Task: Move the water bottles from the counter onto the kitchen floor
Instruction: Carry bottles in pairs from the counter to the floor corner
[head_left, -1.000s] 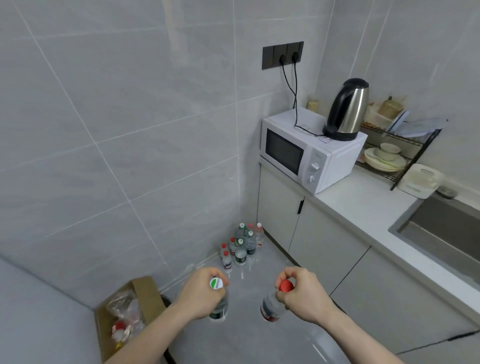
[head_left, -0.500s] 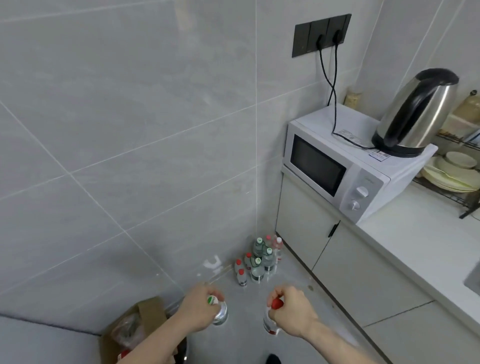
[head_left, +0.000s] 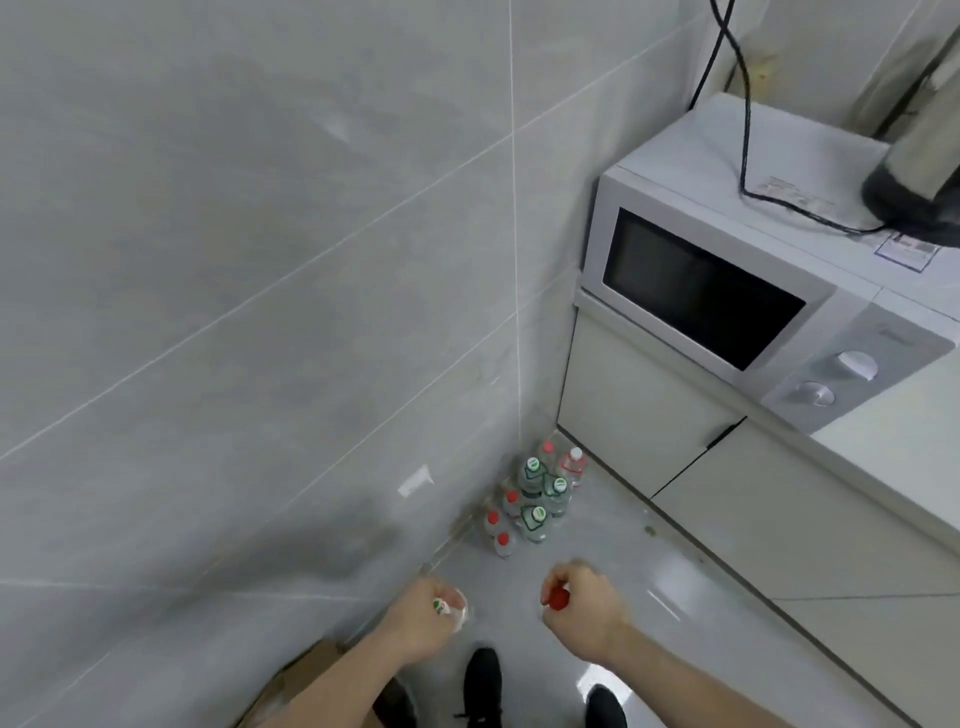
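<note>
1. Bottles (head_left: 535, 499): cluster standing upright on floor (head_left: 613, 561) in corner, between wall (head_left: 260, 312) and cabinet (head_left: 639, 410); red and green-white caps.
2. Left hand (head_left: 423, 621): fist wrapped over green-capped bottle (head_left: 451, 609), held from above, near wall, short of cluster.
3. Right hand (head_left: 582, 605): fist wrapped over red-capped bottle (head_left: 557, 597), only cap visible, apart from left hand.
4. Below hands: black shoes (head_left: 483, 686) on floor; cardboard box (head_left: 306, 670) at lower left.
5. Farther out: microwave (head_left: 727, 291) on counter (head_left: 893, 441), kettle (head_left: 919, 171) on top, cord (head_left: 745, 104) running up wall.
</note>
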